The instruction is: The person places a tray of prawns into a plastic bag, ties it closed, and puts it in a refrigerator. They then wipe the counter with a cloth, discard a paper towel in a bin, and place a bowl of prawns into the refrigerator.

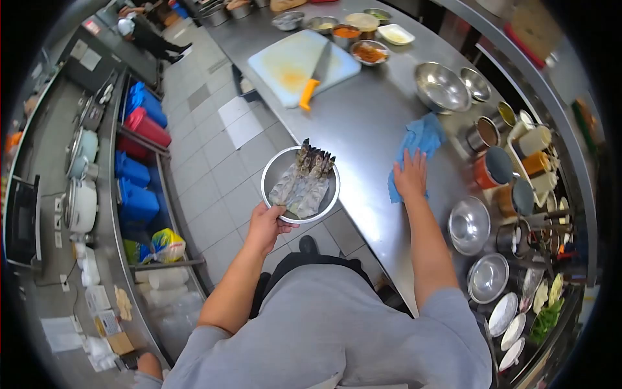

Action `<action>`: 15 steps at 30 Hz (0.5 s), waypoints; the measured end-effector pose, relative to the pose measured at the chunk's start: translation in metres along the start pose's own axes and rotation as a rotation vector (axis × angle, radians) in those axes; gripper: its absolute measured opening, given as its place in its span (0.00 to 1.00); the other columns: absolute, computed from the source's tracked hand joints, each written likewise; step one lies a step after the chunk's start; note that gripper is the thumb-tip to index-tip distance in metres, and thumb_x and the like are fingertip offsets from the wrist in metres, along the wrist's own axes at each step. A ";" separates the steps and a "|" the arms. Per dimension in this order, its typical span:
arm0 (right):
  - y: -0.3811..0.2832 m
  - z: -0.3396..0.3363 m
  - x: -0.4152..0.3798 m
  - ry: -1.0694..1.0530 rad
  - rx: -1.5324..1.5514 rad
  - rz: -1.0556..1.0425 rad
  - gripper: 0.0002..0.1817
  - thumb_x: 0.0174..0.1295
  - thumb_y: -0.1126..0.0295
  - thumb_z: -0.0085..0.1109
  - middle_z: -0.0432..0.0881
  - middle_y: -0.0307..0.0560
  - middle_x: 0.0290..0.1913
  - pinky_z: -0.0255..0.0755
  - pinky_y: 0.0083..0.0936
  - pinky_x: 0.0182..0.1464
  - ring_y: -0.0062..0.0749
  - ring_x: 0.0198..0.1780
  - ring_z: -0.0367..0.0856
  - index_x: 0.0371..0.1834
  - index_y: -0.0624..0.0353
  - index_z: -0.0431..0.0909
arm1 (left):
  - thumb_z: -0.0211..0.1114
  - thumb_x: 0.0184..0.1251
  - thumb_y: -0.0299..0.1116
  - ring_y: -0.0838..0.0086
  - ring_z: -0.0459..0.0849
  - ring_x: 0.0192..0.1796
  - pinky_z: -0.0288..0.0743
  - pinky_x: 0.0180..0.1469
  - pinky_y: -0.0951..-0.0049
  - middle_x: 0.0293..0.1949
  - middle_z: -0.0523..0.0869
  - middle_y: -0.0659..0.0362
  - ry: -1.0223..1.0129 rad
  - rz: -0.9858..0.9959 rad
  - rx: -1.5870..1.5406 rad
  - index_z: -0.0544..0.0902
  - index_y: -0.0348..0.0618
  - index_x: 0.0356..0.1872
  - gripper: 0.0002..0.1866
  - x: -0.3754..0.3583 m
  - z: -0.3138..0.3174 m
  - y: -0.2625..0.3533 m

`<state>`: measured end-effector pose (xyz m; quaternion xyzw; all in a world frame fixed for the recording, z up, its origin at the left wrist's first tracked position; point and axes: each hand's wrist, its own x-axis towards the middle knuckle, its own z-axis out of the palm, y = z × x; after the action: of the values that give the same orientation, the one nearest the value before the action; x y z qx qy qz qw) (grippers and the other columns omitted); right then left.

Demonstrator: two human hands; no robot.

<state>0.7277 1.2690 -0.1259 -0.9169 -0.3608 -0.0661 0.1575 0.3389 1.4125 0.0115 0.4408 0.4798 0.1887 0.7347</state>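
Observation:
My left hand [265,227] is closed on the rim of a round metal bowl [267,183], held out past the counter's near edge, above the floor. Several raw prawns [301,185] lie side by side in the bowl, their dark tails pointing up toward the far rim. My right hand [410,175] lies on a blue cloth [424,133] on the steel counter [369,139]. Its fingers are stretched out flat over the crumpled cloth. Some of the cloth sticks out beyond the fingertips and to the left of the hand.
A knife with an orange handle [309,94] rests on a stained white cutting board [272,61]. Metal bowls [442,87] and sauce containers [494,167] line the counter's right side. Blue bins [138,198] stand under the left bench. A person [146,35] stands far off at upper left.

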 end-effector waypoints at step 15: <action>0.012 -0.064 -0.288 0.075 -0.136 0.166 0.24 0.74 0.63 0.52 0.66 0.68 0.76 0.54 0.54 0.78 0.65 0.77 0.61 0.70 0.62 0.75 | 0.53 0.68 0.25 0.65 0.89 0.30 0.78 0.27 0.72 0.39 0.88 0.49 0.162 -0.017 -0.233 0.75 0.36 0.56 0.16 0.103 -0.224 0.009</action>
<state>0.5247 1.0550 -0.1366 -0.9490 -0.2722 -0.1115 0.1132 0.1928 1.5936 -0.0703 0.3316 0.5160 0.2720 0.7415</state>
